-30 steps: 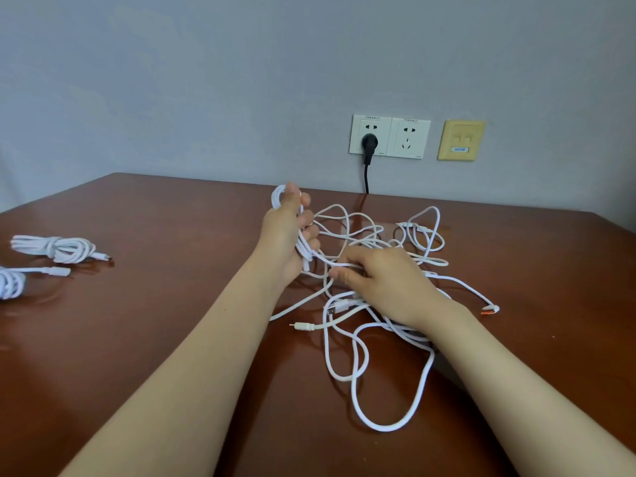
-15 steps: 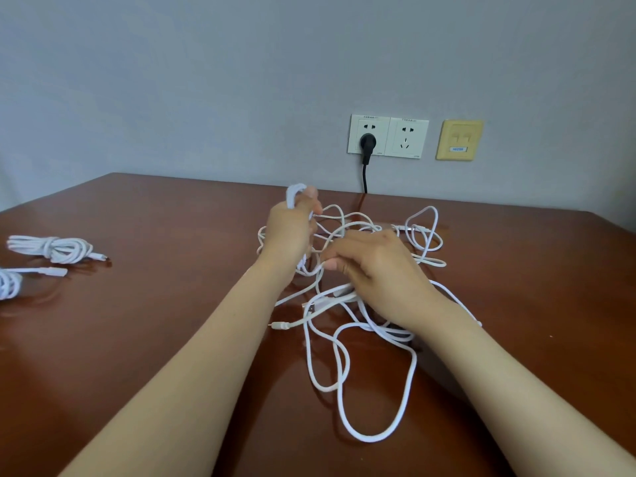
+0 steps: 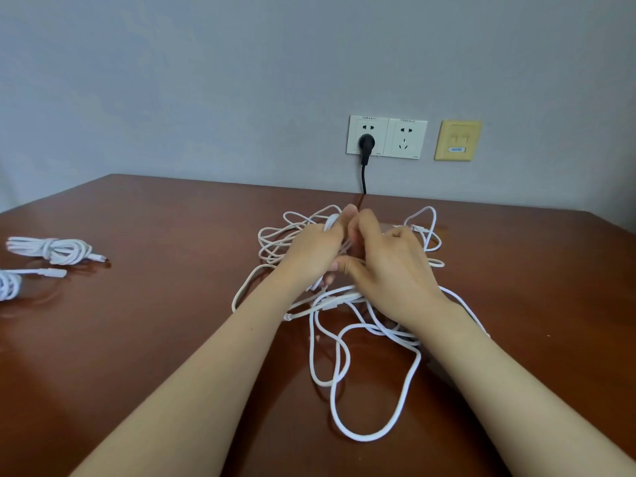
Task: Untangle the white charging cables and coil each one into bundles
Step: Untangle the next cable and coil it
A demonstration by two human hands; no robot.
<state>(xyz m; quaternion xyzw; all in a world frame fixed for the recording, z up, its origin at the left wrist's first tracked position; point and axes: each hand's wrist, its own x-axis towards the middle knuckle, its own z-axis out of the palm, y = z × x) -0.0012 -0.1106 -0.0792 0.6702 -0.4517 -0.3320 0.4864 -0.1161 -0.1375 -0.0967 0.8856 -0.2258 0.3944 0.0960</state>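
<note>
Centre of the frame: we see the left hand [image 3: 309, 253] with its fingers curled round a small coil [image 3: 332, 222] of white cable, raised just above the tangle [image 3: 339, 299]. The right hand [image 3: 392, 266] touches the left. Its thumb and forefinger appear to pinch a strand [image 3: 348, 243] that runs into the coil, though the contact itself is partly hidden.

The tangle lies on the brown table [image 3: 155, 304], spreading from beneath both hands down to a large loose loop at lower centre. Several loops cross one another there.

At the left edge of the frame, well apart from the tangle, lie one finished bundle [image 3: 58, 249] and a second bundle [image 3: 8, 285], which is cut off by the border. Wall sockets [image 3: 387, 136] with a black plug [image 3: 366, 143] sit at upper centre.

We judge the step in hand to be winding one cable into its bundle while the rest remains knotted. The next move calls for feeding more slack onto the coil, and we would expect the crossed loops below to snag unless the strand is first drawn free of them.
</note>
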